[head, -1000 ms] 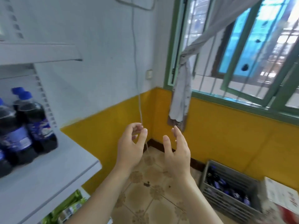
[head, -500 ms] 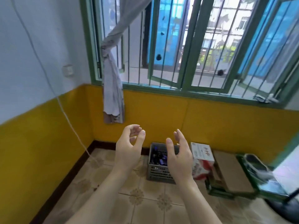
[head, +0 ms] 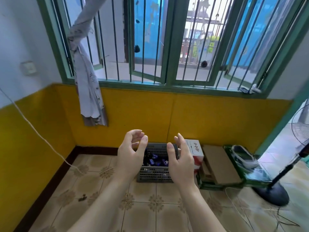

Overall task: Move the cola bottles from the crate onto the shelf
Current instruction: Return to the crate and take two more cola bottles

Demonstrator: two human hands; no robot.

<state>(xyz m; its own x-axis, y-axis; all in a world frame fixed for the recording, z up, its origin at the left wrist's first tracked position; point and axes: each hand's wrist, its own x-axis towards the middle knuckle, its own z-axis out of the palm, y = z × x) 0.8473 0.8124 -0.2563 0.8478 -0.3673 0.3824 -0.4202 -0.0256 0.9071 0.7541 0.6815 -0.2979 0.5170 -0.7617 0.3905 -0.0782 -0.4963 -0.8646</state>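
While both hands hang in the air holding nothing, the left hand [head: 129,155] has its fingers loosely curled and the right hand [head: 181,160] has its fingers nearly straight, palms facing each other. Between and beyond them one grey crate [head: 154,174] sits on the tiled floor [head: 93,190] against the yellow wall, with cola bottles [head: 154,160] inside; their number cannot be told. Just right of it stand one white-and-red carton [head: 196,150] and one brown box [head: 219,164]. One fan [head: 274,191] stands far right.

Bright window [head: 167,39] daylight, curved edges, slight blur
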